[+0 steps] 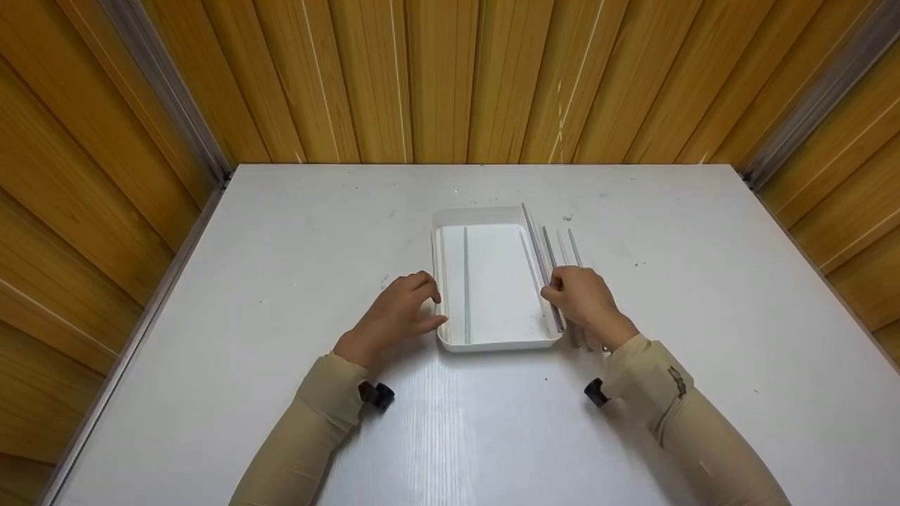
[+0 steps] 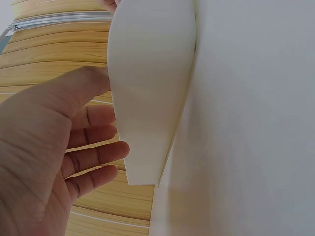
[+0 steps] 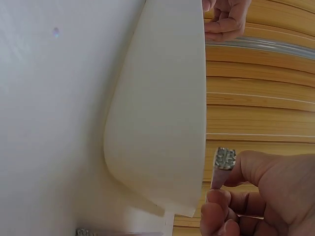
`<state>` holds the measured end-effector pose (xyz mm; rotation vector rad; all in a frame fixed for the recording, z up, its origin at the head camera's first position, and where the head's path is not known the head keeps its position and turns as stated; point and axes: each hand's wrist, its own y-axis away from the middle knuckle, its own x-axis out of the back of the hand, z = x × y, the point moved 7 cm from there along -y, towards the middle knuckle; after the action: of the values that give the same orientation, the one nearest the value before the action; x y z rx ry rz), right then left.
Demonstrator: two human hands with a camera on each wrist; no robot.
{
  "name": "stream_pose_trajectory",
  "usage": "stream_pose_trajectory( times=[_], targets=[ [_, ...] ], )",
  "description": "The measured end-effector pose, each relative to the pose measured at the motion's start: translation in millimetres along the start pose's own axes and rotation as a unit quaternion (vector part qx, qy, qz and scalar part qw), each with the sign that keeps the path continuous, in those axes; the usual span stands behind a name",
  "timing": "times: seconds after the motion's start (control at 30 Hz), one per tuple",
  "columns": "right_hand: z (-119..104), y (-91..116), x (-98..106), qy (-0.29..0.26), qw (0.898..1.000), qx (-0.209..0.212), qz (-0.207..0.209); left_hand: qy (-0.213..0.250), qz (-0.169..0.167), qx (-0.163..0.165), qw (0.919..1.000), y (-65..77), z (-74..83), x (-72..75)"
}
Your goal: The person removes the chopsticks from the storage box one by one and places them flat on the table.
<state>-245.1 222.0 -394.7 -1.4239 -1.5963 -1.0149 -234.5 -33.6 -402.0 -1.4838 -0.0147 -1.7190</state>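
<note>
In the head view a white rectangular tray (image 1: 500,346) stands on the table, with a thin grey stick (image 1: 467,281) lying lengthwise near its left side. My left hand (image 1: 397,313) is at the tray's left rim, fingers relaxed and touching the edge; in the left wrist view the thumb tip passes behind the wall (image 2: 152,73). My right hand (image 1: 587,299) pinches a slim grey stick (image 1: 533,239) above the right rim. Its square, speckled end (image 3: 225,158) shows between thumb and fingers in the right wrist view. The palm side is partly hidden.
Several more thin sticks (image 1: 574,242) lie on the table to the right of the tray, partly under my right hand. The white table (image 1: 281,281) meets wood-patterned panels (image 1: 436,84) at the back and sides, with metal corner posts.
</note>
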Motion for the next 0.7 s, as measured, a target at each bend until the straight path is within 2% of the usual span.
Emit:
stream_pose_trajectory(
  times=[0.33, 0.7],
  targets=[
    [15.1, 1.6, 3.5, -0.003, 1.000, -0.016, 0.008, -0.005, 0.004, -0.001, 1.0000, 1.0, -0.7, -0.8],
    [28.7, 6.2, 4.0, 0.000, 1.000, -0.017, -0.003, -0.004, 0.009, -0.005, 0.9999, 1.1, -0.5, -1.0]
  ],
)
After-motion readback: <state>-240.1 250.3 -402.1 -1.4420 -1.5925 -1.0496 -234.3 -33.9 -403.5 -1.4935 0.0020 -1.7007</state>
